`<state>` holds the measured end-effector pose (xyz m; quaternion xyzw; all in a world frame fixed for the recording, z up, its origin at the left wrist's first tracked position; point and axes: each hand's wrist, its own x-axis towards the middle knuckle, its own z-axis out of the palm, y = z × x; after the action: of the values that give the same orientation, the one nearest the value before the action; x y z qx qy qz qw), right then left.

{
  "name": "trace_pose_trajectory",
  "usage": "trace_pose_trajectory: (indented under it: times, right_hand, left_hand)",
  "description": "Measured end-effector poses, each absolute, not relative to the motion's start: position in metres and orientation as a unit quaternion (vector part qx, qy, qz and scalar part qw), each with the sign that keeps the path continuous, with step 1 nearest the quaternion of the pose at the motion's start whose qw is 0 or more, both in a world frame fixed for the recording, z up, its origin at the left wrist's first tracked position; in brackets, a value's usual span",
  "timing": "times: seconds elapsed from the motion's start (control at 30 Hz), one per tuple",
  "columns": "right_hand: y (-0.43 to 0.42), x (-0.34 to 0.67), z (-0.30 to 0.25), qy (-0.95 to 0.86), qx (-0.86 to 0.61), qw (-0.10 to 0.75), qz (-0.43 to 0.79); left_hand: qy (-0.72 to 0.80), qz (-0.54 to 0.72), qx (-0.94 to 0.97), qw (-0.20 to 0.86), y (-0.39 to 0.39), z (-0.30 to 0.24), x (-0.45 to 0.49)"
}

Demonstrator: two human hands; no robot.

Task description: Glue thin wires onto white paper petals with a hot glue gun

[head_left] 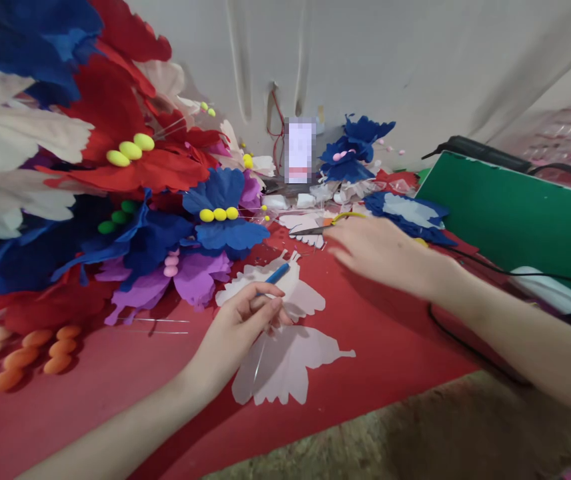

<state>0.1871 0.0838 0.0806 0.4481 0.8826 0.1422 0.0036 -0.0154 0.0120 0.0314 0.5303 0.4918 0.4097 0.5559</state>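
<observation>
My left hand (pixel 245 320) is closed in a pinch on a thin blue-tipped stick (pixel 274 275) and rests on a white butterfly-shaped foam cut-out (pixel 285 363) lying on the red sheet (pixel 365 347). A second white cut-out (pixel 270 277) lies just behind it. My right hand (pixel 375 250) reaches forward over the red sheet, fingers stretched toward a pair of yellow-handled scissors (pixel 333 223); it is blurred and I cannot see anything in it.
A heap of red, blue, purple and white foam butterflies (pixel 130 200) with yellow bead bodies fills the left. Orange beads (pixel 30 353) lie at the lower left. A green board (pixel 510 220), black cables (pixel 495 270) and a blue butterfly (pixel 355 150) stand right and behind.
</observation>
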Motion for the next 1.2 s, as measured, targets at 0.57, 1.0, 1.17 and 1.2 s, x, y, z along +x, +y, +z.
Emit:
trace_pose_trajectory:
  times: [0.57, 1.0, 1.17, 1.2]
  right_hand:
    - [-0.004, 0.178, 0.04, 0.961, 0.14, -0.035, -0.236]
    - [0.003, 0.185, 0.023, 0.949, 0.097, -0.19, -0.233]
    - [0.0, 0.186, 0.022, 0.966, 0.11, -0.157, -0.173]
    - [-0.001, 0.186, 0.021, 0.969, 0.114, -0.143, -0.166]
  left_hand:
    - [0.505, 0.299, 0.726, 0.358, 0.007, 0.031, -0.025]
    - [0.459, 0.185, 0.852, 0.171, -0.01, 0.033, -0.052]
    - [0.423, 0.105, 0.862, 0.258, -0.013, 0.031, -0.061]
    - [0.42, 0.099, 0.863, 0.262, -0.012, 0.03, -0.061]
